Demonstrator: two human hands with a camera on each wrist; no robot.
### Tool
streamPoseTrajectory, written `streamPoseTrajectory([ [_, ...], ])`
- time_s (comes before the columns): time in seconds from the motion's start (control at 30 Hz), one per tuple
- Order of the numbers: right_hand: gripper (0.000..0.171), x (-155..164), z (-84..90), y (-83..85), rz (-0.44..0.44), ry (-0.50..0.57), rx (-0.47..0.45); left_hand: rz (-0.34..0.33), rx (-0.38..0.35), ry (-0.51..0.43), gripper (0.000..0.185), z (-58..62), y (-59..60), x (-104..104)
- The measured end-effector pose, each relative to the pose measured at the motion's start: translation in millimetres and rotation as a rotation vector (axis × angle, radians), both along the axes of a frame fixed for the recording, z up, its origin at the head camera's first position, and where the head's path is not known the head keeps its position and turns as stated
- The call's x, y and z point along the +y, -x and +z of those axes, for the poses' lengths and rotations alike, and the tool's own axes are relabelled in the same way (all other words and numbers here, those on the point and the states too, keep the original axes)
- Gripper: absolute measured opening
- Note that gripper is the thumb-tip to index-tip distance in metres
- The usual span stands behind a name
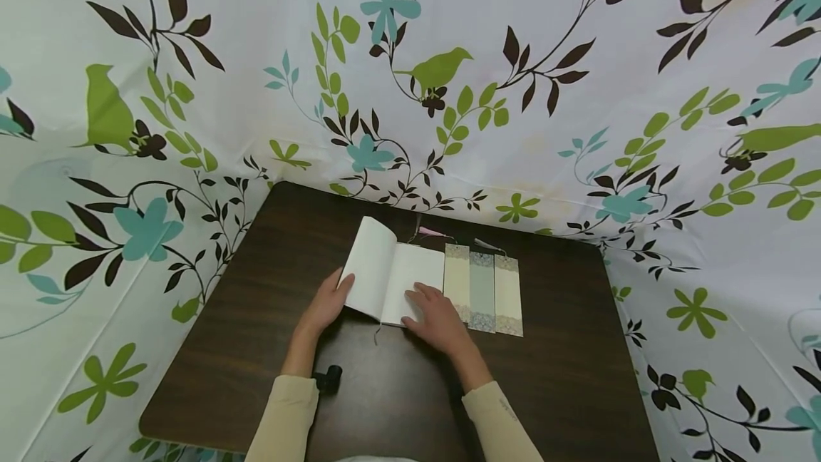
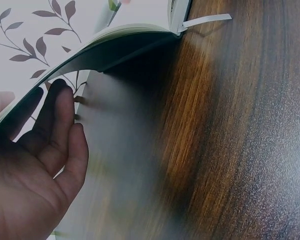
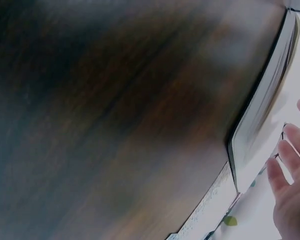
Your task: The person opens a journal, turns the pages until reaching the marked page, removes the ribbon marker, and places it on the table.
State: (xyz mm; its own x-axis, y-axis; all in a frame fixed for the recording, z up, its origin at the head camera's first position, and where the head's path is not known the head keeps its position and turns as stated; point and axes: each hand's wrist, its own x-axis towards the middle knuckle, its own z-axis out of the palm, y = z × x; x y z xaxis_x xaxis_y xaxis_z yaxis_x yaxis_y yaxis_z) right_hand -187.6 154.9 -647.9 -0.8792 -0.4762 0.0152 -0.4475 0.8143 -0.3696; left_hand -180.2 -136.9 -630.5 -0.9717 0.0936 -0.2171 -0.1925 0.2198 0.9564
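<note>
- Head view: an open notebook (image 1: 393, 273) lay in the middle of the dark wooden table (image 1: 564, 376). The left hand (image 1: 327, 303) lifted its left pages with nearly straight fingers, and the right hand (image 1: 437, 316) pressed flat on the right page. Three bookmarks (image 1: 482, 289) lay just beside it. To do the turning well, I judge the right hand should keep the book steady while the left moved slowly.
- Left wrist view: the fingers (image 2: 60, 125) were relaxed under the curved pages (image 2: 125, 45), gripping nothing. The ribbon (image 2: 206, 20) was cut by the frame.
- Right wrist view: the picture was blurred; only the fingertips (image 3: 290, 150) and the book edge (image 3: 262, 100) showed.
</note>
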Motion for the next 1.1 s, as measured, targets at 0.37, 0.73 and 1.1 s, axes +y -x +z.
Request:
streamPoseTrajectory([
  [0.37,0.065,-2.9,-5.0,-3.9,-0.02,-0.082,-0.051,0.008,-0.003,-0.019,0.064,-0.8,1.9,-1.2],
  [0.73,0.042,0.3,0.1,0.1,0.053,-0.016,-0.085,0.002,0.0,-0.016,0.064,-2.3,1.8,-1.3],
  [1.1,0.004,2.1,-2.6,-4.5,0.075,-0.005,0.039,0.003,0.01,0.012,0.064,-3.0,2.2,-2.3],
])
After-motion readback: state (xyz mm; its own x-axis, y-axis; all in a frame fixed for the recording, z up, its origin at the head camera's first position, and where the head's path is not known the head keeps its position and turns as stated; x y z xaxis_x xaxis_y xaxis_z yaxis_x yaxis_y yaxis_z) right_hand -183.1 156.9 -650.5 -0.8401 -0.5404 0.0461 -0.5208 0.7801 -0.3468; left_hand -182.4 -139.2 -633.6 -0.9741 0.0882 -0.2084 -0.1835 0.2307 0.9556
